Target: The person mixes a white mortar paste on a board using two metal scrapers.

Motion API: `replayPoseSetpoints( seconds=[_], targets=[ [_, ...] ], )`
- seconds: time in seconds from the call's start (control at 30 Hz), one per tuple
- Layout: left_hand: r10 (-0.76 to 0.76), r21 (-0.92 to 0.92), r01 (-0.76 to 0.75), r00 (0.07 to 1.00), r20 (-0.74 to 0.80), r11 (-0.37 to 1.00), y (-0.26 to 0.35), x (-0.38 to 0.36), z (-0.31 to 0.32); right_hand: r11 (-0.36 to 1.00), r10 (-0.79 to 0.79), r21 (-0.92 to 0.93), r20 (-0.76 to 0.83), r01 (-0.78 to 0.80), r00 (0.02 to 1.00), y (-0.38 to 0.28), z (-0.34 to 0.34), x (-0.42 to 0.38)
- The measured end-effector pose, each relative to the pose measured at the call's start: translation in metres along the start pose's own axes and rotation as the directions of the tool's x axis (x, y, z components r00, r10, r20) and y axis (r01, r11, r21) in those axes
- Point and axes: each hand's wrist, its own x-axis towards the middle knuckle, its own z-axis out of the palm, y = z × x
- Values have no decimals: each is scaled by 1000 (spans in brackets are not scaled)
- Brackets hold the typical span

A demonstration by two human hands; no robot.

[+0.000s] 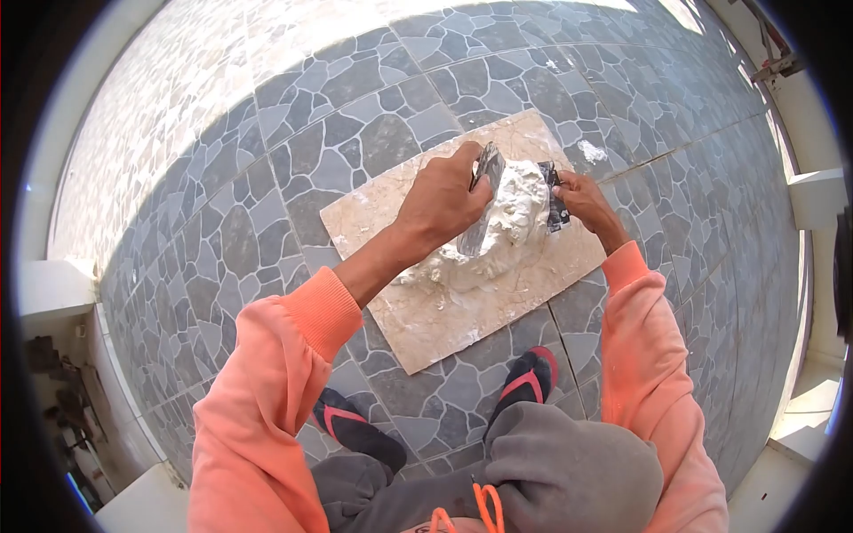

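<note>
Clasping trowel (474, 234), left grip (444, 197) closed; right grip (584, 200) pinching scraper (557, 215).

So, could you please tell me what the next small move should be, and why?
I would probably press the white paste inward from both sides, since the left hand holds a metal blade along its left, the right hand holds a dark plate by its right edge, and some paste lies spread on the beige slab.
</note>
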Motion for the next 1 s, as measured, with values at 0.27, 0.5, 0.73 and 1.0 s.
replayPoseSetpoints(
  seconds=[0.27, 0.5, 0.73, 1.0],
  targets=[
    [-25, -67, 24, 1000, -13, 997, 8, 7, 34, 999, -1, 36, -9, 1, 1000, -51, 16, -30],
    [0, -30, -4, 992, -127, 1000, 9, 12, 38, 950, 6, 313, 17, -11, 1000, -96, 45, -43],
    [27, 106, -13, 991, -131, 994, -20, 12, 15, 990, 50, 134, -71, -40, 996, -105, 36, -82],
    [37, 29, -37, 999, 25, 999, -28, 8, -11, 869, 399, 407, -244, -280, 884, 38, 17, -145]
  ],
)
